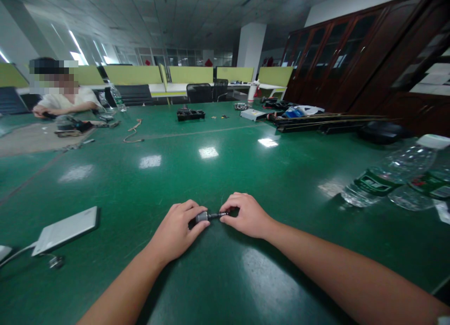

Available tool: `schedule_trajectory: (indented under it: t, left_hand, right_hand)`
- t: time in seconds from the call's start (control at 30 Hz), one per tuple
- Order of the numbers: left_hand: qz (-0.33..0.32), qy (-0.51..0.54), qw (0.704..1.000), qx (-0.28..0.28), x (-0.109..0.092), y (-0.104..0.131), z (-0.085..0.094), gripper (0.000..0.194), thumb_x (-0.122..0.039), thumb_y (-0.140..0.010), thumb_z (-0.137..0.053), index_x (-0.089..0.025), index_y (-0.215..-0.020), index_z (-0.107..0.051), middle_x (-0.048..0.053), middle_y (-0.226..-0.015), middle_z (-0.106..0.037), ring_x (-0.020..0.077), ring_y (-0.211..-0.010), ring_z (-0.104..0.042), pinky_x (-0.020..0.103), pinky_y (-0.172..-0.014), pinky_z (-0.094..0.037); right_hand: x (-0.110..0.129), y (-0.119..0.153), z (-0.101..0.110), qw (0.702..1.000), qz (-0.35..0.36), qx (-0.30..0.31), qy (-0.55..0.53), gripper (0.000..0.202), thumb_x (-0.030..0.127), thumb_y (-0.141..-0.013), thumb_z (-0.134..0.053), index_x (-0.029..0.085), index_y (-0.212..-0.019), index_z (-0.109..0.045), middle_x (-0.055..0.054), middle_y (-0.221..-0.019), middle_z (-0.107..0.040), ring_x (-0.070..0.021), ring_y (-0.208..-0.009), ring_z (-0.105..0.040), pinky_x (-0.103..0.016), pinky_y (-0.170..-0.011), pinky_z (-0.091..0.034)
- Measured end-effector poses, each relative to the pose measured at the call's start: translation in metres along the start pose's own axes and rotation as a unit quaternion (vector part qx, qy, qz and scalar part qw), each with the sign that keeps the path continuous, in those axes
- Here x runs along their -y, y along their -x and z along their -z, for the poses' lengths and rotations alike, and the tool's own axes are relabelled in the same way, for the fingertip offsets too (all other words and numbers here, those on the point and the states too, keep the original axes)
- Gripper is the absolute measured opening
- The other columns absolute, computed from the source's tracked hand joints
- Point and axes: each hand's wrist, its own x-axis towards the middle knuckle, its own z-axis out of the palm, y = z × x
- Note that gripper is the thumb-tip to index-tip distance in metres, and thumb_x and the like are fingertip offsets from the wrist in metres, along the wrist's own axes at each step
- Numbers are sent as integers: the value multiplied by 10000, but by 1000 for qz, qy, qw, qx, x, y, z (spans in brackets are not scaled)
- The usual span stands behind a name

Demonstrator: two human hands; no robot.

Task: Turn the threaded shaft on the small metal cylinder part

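A small piece with a thick grey cylindrical body and a thin dark shaft (213,216) lies level between my hands, low over the green table. It may be a screwdriver or a little motor; its kind is not clear. My left hand (181,226) wraps thumb and fingers round the thick body, hiding its rear end. At the other end, my right hand (246,215) pinches the tip of the shaft between thumb and forefinger. Whether a separate small part sits in that pinch cannot be made out.
A white slab-like device (68,229) with a cable lies at left. Plastic water bottles (374,182) stand at right. Farther back are a black tray-like part (191,114), long dark rails (298,123) and a cord (133,130). Another person (66,98) sits at the far left.
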Motion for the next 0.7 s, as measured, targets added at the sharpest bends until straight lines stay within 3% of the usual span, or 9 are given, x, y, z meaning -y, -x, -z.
schedule_trajectory:
  t: [0.17, 0.37, 0.7]
  left_hand:
    - [0, 3, 1000, 0, 1, 0, 0, 268, -342, -931, -589, -236, -1161, -676, 68, -1049, -658, 230, -955, -612, 402, -888, -468]
    - [23, 5, 1000, -2, 5, 0, 2, 269, -363, -931, -578, -242, -1144, -686, 63, -1062, -659, 232, -965, -615, 399, -898, -474]
    - [26, 11, 1000, -1, 6, 1, 0, 264, -363, -928, -584, -252, -1148, -678, 50, -1067, -655, 232, -977, -613, 412, -916, -466]
  right_hand:
    - [-3, -1, 4, 1000, -11, 1, 13, 69, 199, -720, -758, 214, -787, -748, -3, -756, -707, -160, -753, -600, -307, -741, -441]
    - [-11, -4, 14, 996, -81, -23, 35, 78, 170, -703, -755, 204, -772, -750, -15, -788, -705, -163, -776, -603, -306, -746, -445]
    - [-7, -4, 8, 998, -60, -6, 23, 88, 185, -700, -764, 222, -779, -755, -9, -770, -691, -163, -772, -593, -302, -735, -436]
